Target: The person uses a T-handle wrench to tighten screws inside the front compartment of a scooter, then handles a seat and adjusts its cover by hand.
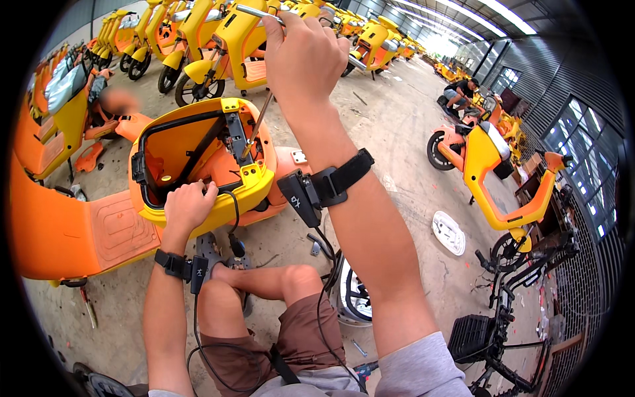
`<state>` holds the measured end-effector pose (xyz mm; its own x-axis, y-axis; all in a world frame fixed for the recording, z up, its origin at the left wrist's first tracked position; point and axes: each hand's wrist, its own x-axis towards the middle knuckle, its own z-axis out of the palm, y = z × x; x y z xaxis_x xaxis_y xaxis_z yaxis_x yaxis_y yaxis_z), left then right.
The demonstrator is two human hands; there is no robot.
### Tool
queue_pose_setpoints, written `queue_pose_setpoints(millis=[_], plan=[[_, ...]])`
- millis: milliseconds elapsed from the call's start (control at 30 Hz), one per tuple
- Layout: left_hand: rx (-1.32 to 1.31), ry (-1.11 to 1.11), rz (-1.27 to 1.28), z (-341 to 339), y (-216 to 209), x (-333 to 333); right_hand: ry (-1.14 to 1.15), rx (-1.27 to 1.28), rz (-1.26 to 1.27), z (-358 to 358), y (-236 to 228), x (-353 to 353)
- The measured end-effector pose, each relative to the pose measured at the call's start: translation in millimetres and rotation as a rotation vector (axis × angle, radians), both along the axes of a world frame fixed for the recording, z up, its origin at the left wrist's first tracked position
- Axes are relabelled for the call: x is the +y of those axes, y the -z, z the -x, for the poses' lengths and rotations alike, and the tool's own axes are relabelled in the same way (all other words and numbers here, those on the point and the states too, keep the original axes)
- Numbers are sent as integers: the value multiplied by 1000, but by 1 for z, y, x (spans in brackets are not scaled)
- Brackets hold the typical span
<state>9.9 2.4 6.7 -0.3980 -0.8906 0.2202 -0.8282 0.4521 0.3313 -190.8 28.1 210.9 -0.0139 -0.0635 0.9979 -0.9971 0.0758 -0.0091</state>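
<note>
Centrally, an open yellow plastic scooter compartment with an orange interior contains a dark diagonal strip; a thin black cable hangs over its near wall. My right hand is fisted around the crossbar of a silver metal T-handle tool, its long shaft slanting down and leftward into the compartment's right side. My left hand curls over the near rim; I cannot tell whether its hidden fingertips pinch anything.

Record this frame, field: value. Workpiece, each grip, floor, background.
workpiece: yellow-and-orange plastic scooter compartment, open on top
left grip: at the compartment's near rim; finger closure unclear
right grip: closed around a silver metal T-shaped tool, shaft slanting down to the compartment's right side
cable: black, plug-ended cable, hanging outside the rim
floor: white oval plastic panel, to the right
background: yellow scooters in rows
</note>
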Motion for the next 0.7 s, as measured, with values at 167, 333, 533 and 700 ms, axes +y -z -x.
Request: queue_pose_setpoints(millis=[167,333,533,700], plan=[[-5,-2,17,-1,5,-3,-20,-86,-287,-8,-18,20],[-9,-6,46,1,9,-5,-122,-33,-661,5,-46,35],[25,17,83,-4,7,-7,-592,-226,-1266,19,-97,51],[23,38,53,-4,10,-4,-668,-271,-1282,29,-87,41]])
